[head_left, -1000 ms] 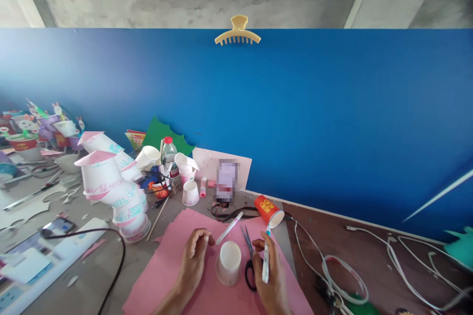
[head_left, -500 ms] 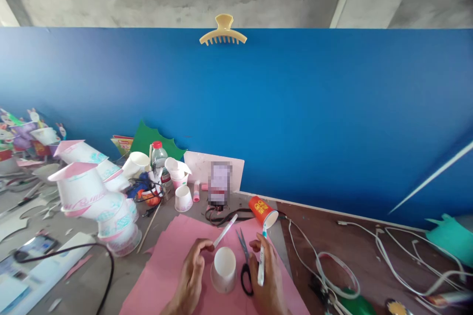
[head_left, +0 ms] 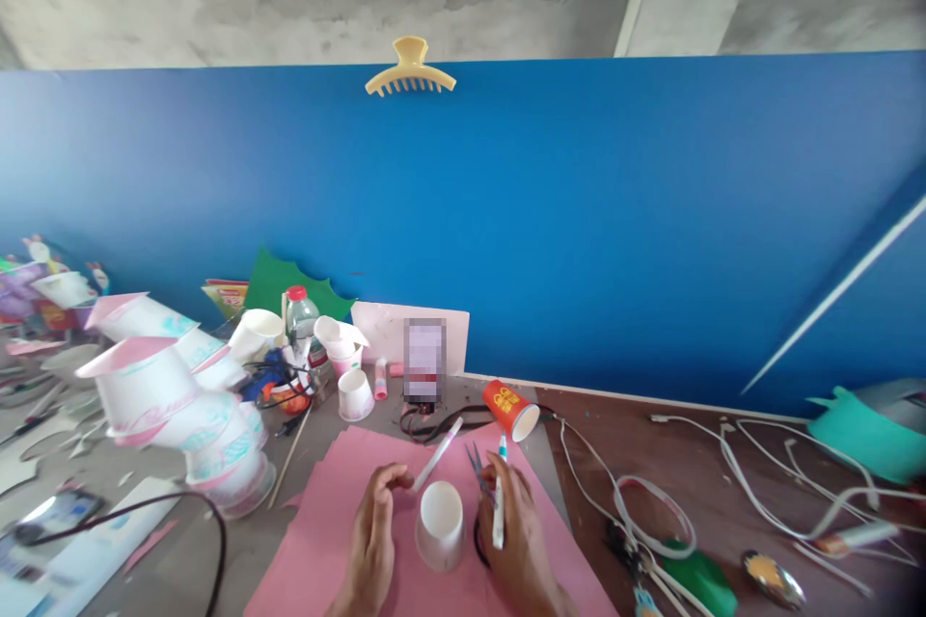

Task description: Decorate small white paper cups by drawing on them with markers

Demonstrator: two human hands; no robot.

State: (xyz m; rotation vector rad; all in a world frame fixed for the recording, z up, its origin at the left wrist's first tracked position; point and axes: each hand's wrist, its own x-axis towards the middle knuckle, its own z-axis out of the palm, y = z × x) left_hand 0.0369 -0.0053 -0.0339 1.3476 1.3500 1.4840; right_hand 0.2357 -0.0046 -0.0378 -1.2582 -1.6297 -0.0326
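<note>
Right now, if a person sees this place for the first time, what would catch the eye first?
Probably the wide blue wall, with a yellow hair clip at its top edge. Next, perhaps the stacked white paper cups at the left, then the red cup lying beyond the right hand, which holds a marker over pink paper.

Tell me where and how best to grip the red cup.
Come from above and grip the red cup around its midbody, probably best: it lies on its side, leaving that rounded wall exposed. Its open mouth, facing near right, might flex.
</note>
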